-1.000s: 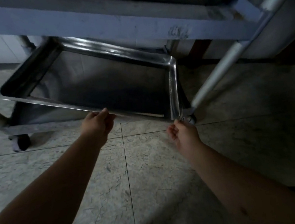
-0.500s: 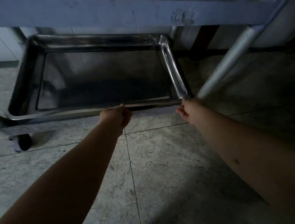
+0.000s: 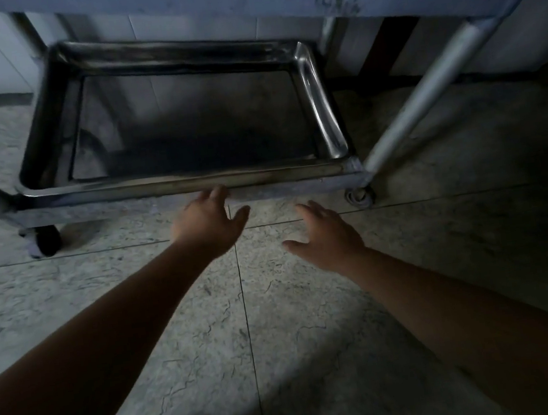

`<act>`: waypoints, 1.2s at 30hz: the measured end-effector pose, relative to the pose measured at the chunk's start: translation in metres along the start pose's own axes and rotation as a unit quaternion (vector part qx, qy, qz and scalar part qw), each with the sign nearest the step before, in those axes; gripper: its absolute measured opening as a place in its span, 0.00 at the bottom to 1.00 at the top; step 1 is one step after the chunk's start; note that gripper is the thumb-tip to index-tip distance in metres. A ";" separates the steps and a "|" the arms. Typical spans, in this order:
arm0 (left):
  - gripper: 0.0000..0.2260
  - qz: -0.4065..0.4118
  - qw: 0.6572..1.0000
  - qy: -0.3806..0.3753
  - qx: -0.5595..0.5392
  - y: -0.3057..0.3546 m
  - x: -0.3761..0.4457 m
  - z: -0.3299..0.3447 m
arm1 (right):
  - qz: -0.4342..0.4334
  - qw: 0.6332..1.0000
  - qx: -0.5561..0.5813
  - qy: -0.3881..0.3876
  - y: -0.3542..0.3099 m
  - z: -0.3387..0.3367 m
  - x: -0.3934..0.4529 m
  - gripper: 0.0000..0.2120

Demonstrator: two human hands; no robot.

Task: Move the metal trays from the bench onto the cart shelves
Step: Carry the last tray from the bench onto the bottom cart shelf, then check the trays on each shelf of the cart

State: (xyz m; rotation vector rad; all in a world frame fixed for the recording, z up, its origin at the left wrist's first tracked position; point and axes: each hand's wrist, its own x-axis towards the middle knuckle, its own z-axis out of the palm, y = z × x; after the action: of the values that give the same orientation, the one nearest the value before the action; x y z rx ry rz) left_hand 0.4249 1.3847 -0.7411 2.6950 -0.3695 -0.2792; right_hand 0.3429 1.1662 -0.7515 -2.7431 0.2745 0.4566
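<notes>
Nearest you, your right hand (image 3: 326, 235) had come off the tray (image 3: 188, 138) and hung over the floor tiles (image 3: 280, 327), fingers spread wide and empty, well short of the tray's front edge. Your left hand (image 3: 210, 223) was also open and holding nothing, its fingertips just at that front edge, though whether they touched it was hard to tell. Half a second before, both hands had gripped that edge; now the tray lay flat and square on the cart's bottom shelf (image 3: 120, 205), between the wheel (image 3: 43, 240) at its left and the slanted post (image 3: 424, 92) at its right. Above the tray ran the next shelf (image 3: 240, 1). I would judge this tray delivered, leaving you free to return to the bench.
</notes>
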 end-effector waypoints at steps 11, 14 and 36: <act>0.51 -0.002 0.968 -0.177 0.179 0.012 -0.078 -0.082 | -0.009 0.992 -0.113 -0.056 -0.028 -0.044 -0.074 0.60; 0.50 0.003 0.962 -0.196 0.192 0.037 -0.120 -0.150 | -0.010 0.991 -0.104 -0.082 -0.053 -0.096 -0.124 0.60; 0.48 0.051 0.974 -0.044 0.215 0.209 -0.234 -0.733 | -0.034 0.990 -0.130 0.036 -0.324 -0.632 -0.346 0.58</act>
State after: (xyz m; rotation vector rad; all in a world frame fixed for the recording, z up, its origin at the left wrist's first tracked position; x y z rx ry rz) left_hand 0.3398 1.5358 0.0366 3.0781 -0.6607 -0.3199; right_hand 0.2758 1.2795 0.0273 -3.0169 0.1476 0.4001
